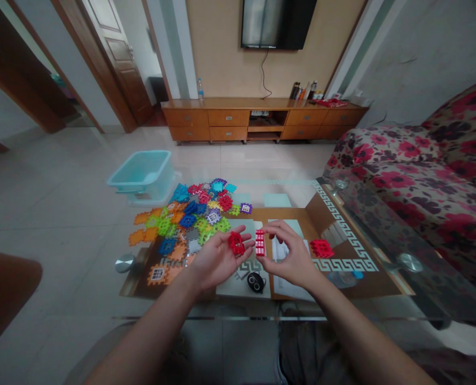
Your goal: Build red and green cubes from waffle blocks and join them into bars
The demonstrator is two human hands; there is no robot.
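My left hand (219, 256) is turned palm up over the glass table, fingers loosely curled. A red openwork building piece (236, 244) rests on its fingers, held there. Close beside it, my right hand (288, 251) pinches a red-and-white window tile (259, 243) upright between thumb and fingers. A small gap separates the tile from the left fingertips. To the right of my right hand, a red block of interlocking pieces (321, 248) lies on the table. Left of my hands spreads a pile of colourful interlocking tiles (189, 220), several with white window grids.
A pale turquoise plastic tub (143, 179) stands beyond the pile at the left. Near the front edge, a small black round object (256, 282) shows under my hands. Papers and a bottle (344, 278) appear through the glass tabletop. A flowered sofa (414, 155) flanks the right side.
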